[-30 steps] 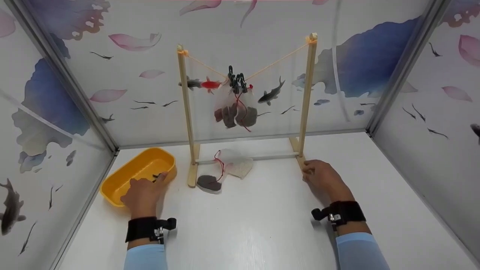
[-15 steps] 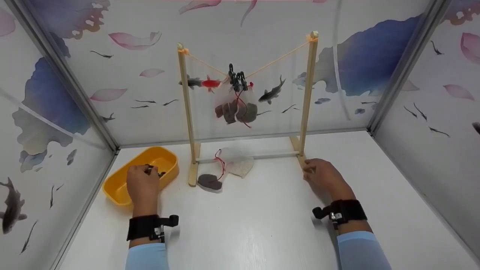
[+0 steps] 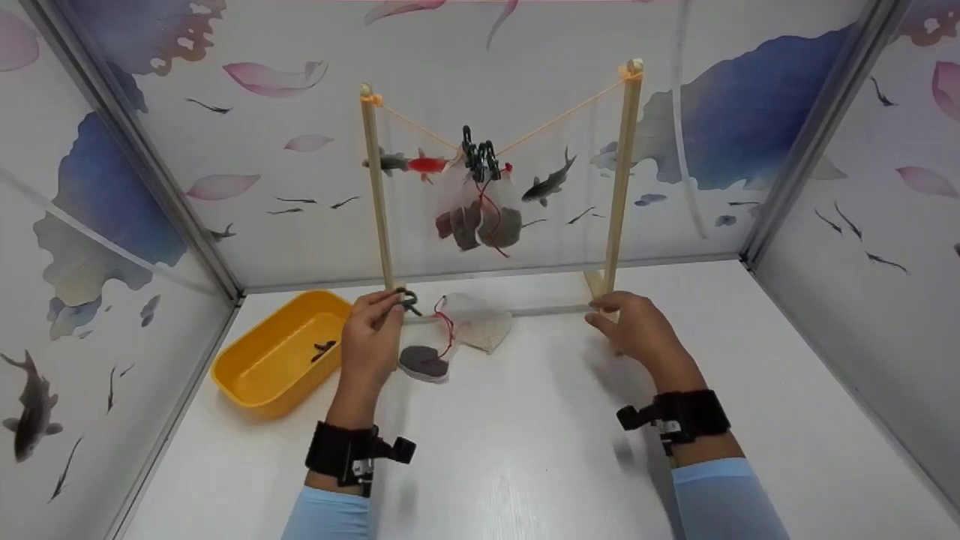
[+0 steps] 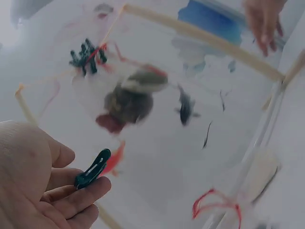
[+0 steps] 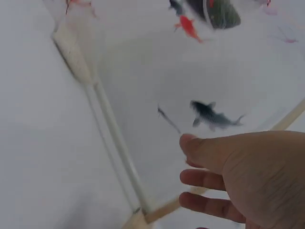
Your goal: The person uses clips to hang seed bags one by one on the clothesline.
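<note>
In the head view my left hand (image 3: 370, 341) is raised by the left post of the wooden rack (image 3: 621, 180), its fingers holding a dark green clip (image 3: 408, 300). That clip (image 4: 94, 168) lies at the fingertips in the left wrist view. Near the foot of the right post, my right hand (image 3: 639, 330) holds nothing; its fingers are relaxed and apart. Several dark clips (image 3: 480, 154) fasten translucent mesh bags of stones (image 3: 480, 225) to the sagging orange cord (image 3: 562, 114). On the table lie a bag with a grey stone (image 3: 424, 363) and a bag with a pale stone (image 3: 484, 330).
A yellow tray (image 3: 251, 394) stands at the left with a few dark clips (image 3: 322, 350) inside. Between the rack's feet runs a white crossbar (image 3: 551, 310). Printed panels with fish and petals enclose the white table (image 3: 510, 442) at the back and sides.
My left hand has left the yellow tray and moved right and up with a clip. The right hand has come off the rack's foot and lifted slightly.
</note>
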Available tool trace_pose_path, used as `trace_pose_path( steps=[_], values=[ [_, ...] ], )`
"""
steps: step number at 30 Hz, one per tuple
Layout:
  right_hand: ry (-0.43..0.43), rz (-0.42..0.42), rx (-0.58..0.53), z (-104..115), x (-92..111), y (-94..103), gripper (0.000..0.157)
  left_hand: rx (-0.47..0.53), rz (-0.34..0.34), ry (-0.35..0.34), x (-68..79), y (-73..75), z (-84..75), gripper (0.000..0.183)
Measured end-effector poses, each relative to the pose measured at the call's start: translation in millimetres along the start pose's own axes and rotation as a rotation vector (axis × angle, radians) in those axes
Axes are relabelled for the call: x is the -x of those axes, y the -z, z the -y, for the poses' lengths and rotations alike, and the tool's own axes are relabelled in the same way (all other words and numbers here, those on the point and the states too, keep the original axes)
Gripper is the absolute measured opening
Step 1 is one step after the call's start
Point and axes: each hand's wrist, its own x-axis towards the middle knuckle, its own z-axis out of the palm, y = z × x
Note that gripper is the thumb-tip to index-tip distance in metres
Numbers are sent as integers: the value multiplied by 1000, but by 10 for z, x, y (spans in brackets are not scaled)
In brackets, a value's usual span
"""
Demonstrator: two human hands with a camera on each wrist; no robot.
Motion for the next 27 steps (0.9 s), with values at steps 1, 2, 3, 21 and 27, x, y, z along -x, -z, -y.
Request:
trace_pose_path(
  steps=[1,2,3,21,27],
  values=[
    [43,-26,-2,131,18,-22,41,24,23,-12,32,-80,-46,35],
    [96,-47,-7,260,41,-56,40,44,46,-21,62,-158,-83,36],
    [154,-66,-7,388,68,-97,38,59,68,-25,94,-231,-117,37],
    [576,-303,-153,1190,295,-728,19,221,329,15,466,-812,-278,60],
    [524,-345,-182,1146,258,-608,11,163,292,-69,468,-823,-256,42]
  ],
)
